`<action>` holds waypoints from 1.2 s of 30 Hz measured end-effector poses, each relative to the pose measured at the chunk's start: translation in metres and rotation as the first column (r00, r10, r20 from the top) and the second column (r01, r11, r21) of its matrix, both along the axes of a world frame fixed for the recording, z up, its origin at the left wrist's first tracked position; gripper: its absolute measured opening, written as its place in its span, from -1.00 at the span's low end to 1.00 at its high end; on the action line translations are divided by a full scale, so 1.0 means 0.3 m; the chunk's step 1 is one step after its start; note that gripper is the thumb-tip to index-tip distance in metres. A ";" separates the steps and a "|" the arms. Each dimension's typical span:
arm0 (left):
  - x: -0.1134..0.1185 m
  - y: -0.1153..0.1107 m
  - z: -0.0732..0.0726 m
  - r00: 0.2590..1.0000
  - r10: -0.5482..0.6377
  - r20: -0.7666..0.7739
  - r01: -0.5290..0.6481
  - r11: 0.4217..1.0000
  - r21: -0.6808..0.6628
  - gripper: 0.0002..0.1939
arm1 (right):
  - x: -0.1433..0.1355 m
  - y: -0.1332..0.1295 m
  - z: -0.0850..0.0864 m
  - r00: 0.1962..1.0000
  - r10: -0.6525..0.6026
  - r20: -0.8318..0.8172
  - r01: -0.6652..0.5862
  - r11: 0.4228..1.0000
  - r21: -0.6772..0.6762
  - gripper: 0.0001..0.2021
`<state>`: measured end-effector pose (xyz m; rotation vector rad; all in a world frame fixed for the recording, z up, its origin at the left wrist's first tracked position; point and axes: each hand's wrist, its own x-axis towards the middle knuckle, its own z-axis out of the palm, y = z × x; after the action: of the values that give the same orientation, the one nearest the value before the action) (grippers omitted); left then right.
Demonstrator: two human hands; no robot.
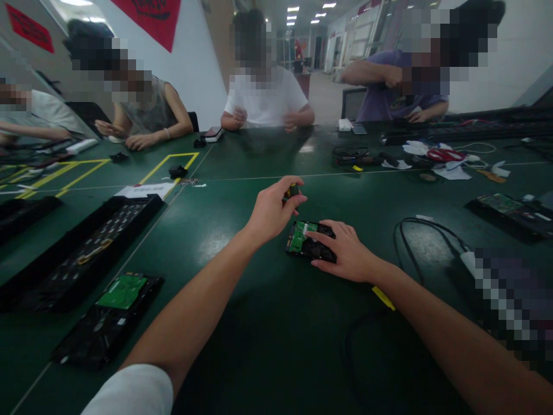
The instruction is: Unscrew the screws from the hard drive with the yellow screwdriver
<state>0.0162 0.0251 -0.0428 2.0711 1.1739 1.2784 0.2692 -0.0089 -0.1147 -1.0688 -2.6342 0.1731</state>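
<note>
A hard drive with a green circuit board point(298, 239) lies board side up on the dark green table point(259, 323). My right hand point(345, 249) rests on the drive's right half, fingers and thumb around its edges. Above the drive's far left corner, my left hand point(276, 207) pinches a small black and yellow object point(293, 190), which looks like a screwdriver handle; its lower part is hidden or too small to tell.
Another drive point(123, 292) and a long black tray point(56, 271) lie at left. At right are a drive point(510, 210), a black cable point(404, 230) and a pixelated device point(514, 300). Several people sit across the table, beyond cables and papers point(451, 170).
</note>
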 end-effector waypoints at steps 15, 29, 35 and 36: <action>0.001 0.003 -0.004 0.971 0.192 -0.143 -0.169 0.973 0.159 -0.70 | 0.001 0.002 -0.005 1.000 0.000 0.004 0.000 1.000 0.010 -0.30; -0.011 -0.003 0.018 0.988 0.001 -0.152 0.008 0.998 0.056 -0.65 | 0.003 0.003 -0.010 1.000 0.004 0.007 -0.005 1.000 0.012 -0.28; -0.011 -0.001 0.011 0.978 -0.206 0.013 0.207 0.977 -0.057 -0.57 | 0.003 0.004 -0.009 1.000 0.005 0.007 -0.005 1.000 0.008 -0.28; -0.010 -0.004 0.011 0.969 -0.243 0.043 0.246 0.967 -0.071 -0.56 | 0.003 0.003 -0.010 1.000 0.003 0.007 -0.003 1.000 0.008 -0.28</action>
<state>0.0131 0.0240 -0.0395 2.0561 0.9044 1.1295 0.2701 -0.0079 -0.1176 -1.0647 -2.6405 0.1597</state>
